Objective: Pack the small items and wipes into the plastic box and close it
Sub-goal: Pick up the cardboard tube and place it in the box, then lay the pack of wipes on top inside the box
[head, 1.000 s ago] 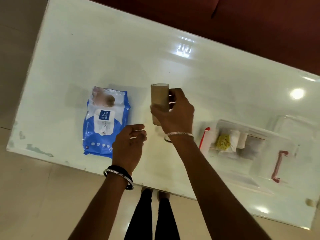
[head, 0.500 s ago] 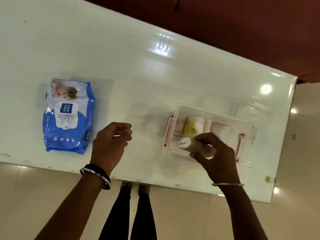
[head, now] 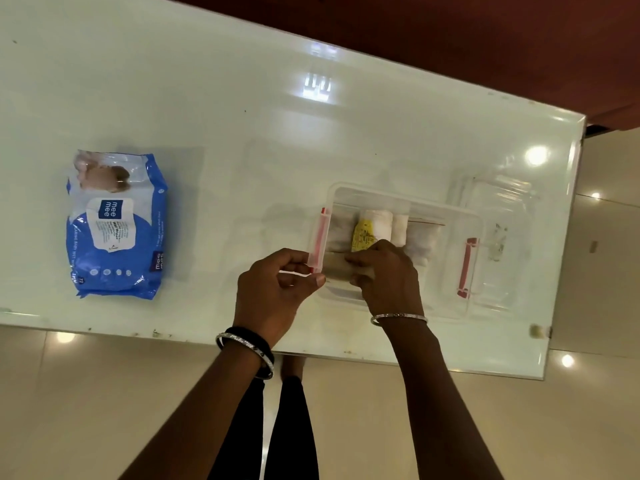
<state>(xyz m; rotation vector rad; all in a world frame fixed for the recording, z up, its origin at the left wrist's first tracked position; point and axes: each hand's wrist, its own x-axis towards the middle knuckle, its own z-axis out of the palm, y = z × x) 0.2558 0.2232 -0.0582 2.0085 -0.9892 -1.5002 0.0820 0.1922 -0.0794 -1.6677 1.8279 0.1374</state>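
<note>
Tan roll (head: 335, 266) lies in the plastic box (head: 405, 202), right hand (head: 388, 275) fingers pinching it; left hand (head: 273, 292) fingers grip the box's edge.

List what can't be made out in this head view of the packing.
- Tan roll: mostly covered by the right hand; its far end is hidden.
- Left hand grip on the plastic box: fingertips curl behind the red latch.
- Wipes pack: small print too tiny.
- Clear lid: outline lost in table glare.
</note>
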